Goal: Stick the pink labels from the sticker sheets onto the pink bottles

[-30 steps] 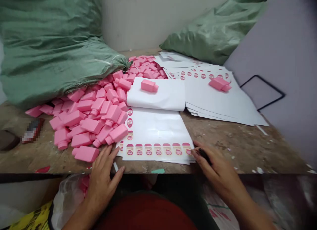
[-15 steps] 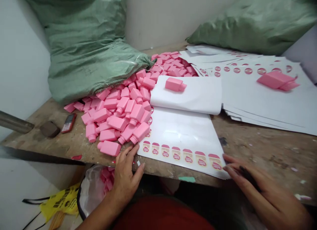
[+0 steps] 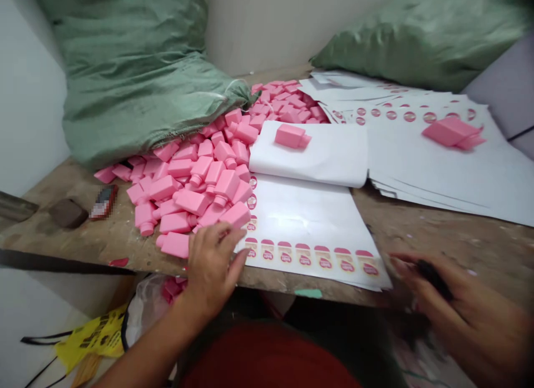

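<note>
A sheet of stickers (image 3: 309,221) lies on the table edge between my hands, with a row of printed labels along its near side and its far part folded over. My left hand (image 3: 212,260) is at the sheet's left corner, fingers apart, over the nearest bottles of a pile of pink plastic bottles (image 3: 189,201). Whether its fingertips touch a bottle is unclear. To the right of the sheet, my right hand (image 3: 454,299) is blurred and closed around a small dark object (image 3: 434,279) whose kind I cannot make out. One pink bottle (image 3: 291,136) rests on the folded part.
More sheets (image 3: 438,176) are stacked at the right with a pink bottle (image 3: 453,133) on top. Green sacks (image 3: 137,93) stand behind. A phone (image 3: 103,202) and a dark block (image 3: 68,212) lie at left. Below hang a yellow bag (image 3: 94,338) and a white-lined container (image 3: 144,315).
My left hand has moved up from the table edge onto the nearest bottles. My right hand has come off the sheet's corner and shifted right. The view has shifted slightly.
</note>
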### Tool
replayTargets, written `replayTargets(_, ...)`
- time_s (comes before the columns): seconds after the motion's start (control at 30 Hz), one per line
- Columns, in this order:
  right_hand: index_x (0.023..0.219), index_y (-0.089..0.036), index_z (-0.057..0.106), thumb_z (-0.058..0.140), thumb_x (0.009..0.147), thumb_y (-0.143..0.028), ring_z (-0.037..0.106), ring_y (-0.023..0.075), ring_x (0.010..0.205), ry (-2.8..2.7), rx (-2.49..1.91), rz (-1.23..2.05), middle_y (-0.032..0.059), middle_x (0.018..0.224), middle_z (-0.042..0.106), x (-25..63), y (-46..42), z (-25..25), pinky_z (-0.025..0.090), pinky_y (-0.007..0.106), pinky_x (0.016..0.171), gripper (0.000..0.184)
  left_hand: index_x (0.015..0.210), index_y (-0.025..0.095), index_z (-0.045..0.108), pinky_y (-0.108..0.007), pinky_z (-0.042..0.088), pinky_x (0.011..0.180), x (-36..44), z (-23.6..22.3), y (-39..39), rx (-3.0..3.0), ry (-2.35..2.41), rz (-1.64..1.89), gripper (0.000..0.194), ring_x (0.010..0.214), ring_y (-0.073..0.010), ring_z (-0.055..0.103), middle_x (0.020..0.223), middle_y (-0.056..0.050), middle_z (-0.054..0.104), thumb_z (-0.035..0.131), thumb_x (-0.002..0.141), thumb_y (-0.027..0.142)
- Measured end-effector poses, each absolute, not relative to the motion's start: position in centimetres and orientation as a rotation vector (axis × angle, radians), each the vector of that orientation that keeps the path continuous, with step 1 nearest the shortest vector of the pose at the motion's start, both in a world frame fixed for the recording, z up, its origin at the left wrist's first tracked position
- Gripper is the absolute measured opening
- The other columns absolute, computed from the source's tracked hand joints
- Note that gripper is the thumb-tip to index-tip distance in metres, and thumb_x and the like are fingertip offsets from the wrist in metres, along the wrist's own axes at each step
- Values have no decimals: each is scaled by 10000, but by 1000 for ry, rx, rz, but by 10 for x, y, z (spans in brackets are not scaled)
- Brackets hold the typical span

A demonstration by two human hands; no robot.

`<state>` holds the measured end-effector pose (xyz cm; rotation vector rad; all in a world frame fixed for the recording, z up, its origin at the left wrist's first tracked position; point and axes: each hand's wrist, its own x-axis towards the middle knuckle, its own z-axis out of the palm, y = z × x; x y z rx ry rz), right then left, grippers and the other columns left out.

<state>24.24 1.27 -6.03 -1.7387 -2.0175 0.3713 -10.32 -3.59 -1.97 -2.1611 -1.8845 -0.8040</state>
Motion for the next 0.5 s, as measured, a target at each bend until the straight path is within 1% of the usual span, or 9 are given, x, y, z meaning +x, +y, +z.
replayTargets(0.03,1100,-279,689,436,932,-568,712,351,744,-2015,-1742,362,102,948,763,230,10,-48,519,441,555,419,1204,217,615,-453,420,871,-103,-17,-27,-2136,-1894,-723,309,1066,-297,555,1206,-118,642,592,906,296)
replayTargets(0.07,1091,-270,691,442,930,-570,712,329,743,-2025,-1702,391,97,936,762,216,8,-38,524,423,583,422,1239,215,608,-480,408,885,-103,-16,-18,-2126,-1922,-630,359,1110,-326,538,1258,-125,629,606,896,317)
replayTargets(0.13,1022,-255,698,462,915,-566,712,287,728,-2015,-1585,511,76,877,764,186,6,-24,529,382,605,405,1288,215,594,-512,387,900,-103,-16,-4,-2143,-1999,-465,418,1159,-360,514,1304,-125,620,616,883,314)
replayTargets(0.23,1098,-240,661,474,906,-560,720,269,779,-2023,-1525,712,78,932,767,150,8,-21,527,353,630,418,1334,231,577,-511,374,896,-102,-18,9,-2186,-2109,-350,460,1152,-361,513,1284,-131,625,589,874,239)
replayTargets(0.3,1139,-232,626,429,914,-573,723,277,802,-2023,-1528,785,95,952,765,135,11,-24,522,356,626,454,1365,209,557,-516,371,901,-103,-18,13,-2208,-2196,-355,509,1132,-368,514,1276,-159,609,576,856,202)
replayTargets(0.37,1118,-230,614,365,921,-582,721,284,779,-2044,-1540,823,102,920,761,126,13,-27,514,365,612,474,1366,182,557,-531,366,929,-105,-14,13,-2276,-2280,-436,525,1104,-371,520,1232,-171,613,580,842,201)
replayTargets(0.4,1075,-234,621,346,916,-588,716,282,742,-2070,-1540,836,99,885,757,124,14,-29,508,367,596,476,1346,179,577,-532,363,951,-108,-11,13,-2332,-2317,-537,517,1090,-365,526,1186,-162,628,600,831,214)
replayTargets(0.43,1030,-242,631,340,910,-596,709,280,710,-2106,-1536,842,95,857,752,124,14,-31,501,369,581,474,1316,183,601,-525,361,976,-112,-7,12,-2387,-2351,-693,506,1085,-355,532,1141,-143,642,631,813,226)
replayTargets(0.5,945,-261,653,360,894,-619,693,276,659,-2180,-1509,824,89,816,745,127,16,-40,490,370,547,465,1239,203,650,-485,360,1026,-124,5,8,-2443,-2396,-1142,488,1114,-329,541,1106,-102,655,710,755,233)
